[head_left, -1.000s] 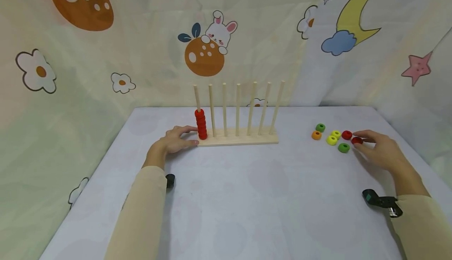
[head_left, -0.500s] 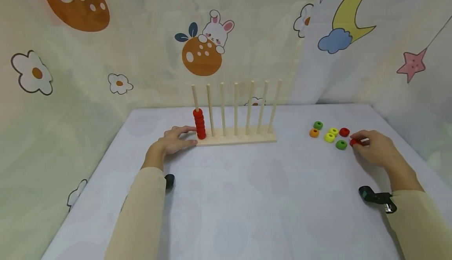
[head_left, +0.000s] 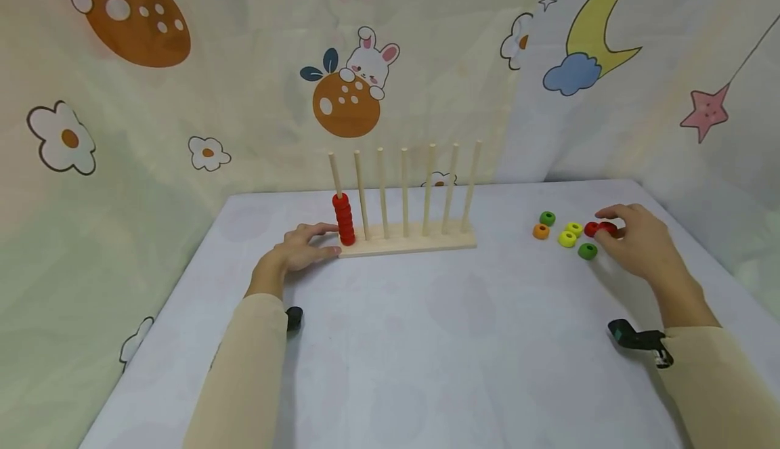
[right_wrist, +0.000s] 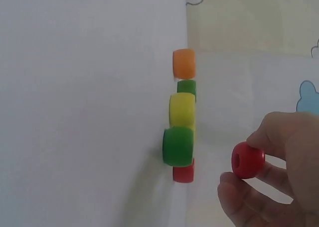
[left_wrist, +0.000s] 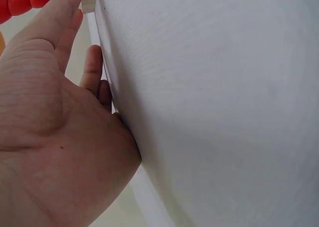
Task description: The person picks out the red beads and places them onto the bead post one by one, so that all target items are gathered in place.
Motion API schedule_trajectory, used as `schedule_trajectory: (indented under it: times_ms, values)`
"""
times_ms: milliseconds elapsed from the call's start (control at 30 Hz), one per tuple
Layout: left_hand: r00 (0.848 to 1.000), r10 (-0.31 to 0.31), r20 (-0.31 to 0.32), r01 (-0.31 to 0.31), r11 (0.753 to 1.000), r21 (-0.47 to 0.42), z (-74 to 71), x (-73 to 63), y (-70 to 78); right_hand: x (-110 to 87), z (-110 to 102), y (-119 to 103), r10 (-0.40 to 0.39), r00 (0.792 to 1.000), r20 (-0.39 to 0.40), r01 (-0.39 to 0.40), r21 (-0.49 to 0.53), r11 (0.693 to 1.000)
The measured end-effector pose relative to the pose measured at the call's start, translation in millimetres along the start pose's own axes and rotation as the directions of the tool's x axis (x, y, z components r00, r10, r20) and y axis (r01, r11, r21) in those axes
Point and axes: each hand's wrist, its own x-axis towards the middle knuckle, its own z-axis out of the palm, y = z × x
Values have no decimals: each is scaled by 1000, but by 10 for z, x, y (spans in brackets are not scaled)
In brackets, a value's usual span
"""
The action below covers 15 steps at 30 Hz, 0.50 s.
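Observation:
A wooden peg rack (head_left: 407,242) stands on the table with a row of upright pegs; several red beads (head_left: 344,220) are stacked on its leftmost peg. My left hand (head_left: 300,248) holds the left end of its base, thumb at the front corner and index finger behind. In the right wrist view, my right hand (right_wrist: 286,170) pinches a red bead (right_wrist: 247,160) between thumb and fingers, raised off the table. Beside it in the head view lie another red bead (head_left: 590,229), two yellow beads (head_left: 567,239), a near green bead (head_left: 588,251), a far green bead (head_left: 547,219) and an orange bead (head_left: 540,231).
The white-covered table (head_left: 426,340) ends at a patterned cloth backdrop (head_left: 262,97) just behind the rack. Black wrist cameras, such as the right one (head_left: 636,337), jut out from both sleeves close over the tabletop.
My right hand has lifted the pinched red bead off the table and moved slightly away from me and to the left. My left hand stays at the rack's end.

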Motion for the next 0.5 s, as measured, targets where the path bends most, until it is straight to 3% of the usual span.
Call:
schedule_trajectory:
  times_ms: [500]
  values:
    - [1000, 9, -11, -9, 1000, -6, -5, -6, -25, 126, -43, -358, -88, 993, -78, 95, 92, 991]
